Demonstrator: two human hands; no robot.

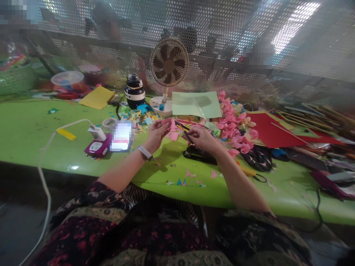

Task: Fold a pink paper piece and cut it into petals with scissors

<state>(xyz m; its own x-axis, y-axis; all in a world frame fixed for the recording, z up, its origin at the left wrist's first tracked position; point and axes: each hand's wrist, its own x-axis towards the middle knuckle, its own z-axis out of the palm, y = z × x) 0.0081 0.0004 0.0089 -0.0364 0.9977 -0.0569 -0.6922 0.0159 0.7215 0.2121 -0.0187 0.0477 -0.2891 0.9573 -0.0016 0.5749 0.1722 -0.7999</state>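
My left hand (pixel 156 135), with a pale band on its wrist, pinches a piece of pink paper (pixel 171 124) above the green table. My right hand (pixel 202 138) is closed around dark-handled scissors (pixel 188 136), whose tips point toward the pink paper. Whether the blades touch the paper is too small to tell. Pink, blue and yellow paper scraps (pixel 181 182) lie scattered below and behind both hands. Just under my right hand rests a long black object (pixel 200 156). A heap of pink paper flowers (pixel 230 120) stretches along the right.
Behind my hands stand a small fan (pixel 168 64), a black bottle (pixel 134 92) and a pale green sheet (pixel 195 104). A lit phone (pixel 121 136) leans by a purple socket block (pixel 97 147) with a white cable. Red sheets (pixel 273 129) lie on the right.
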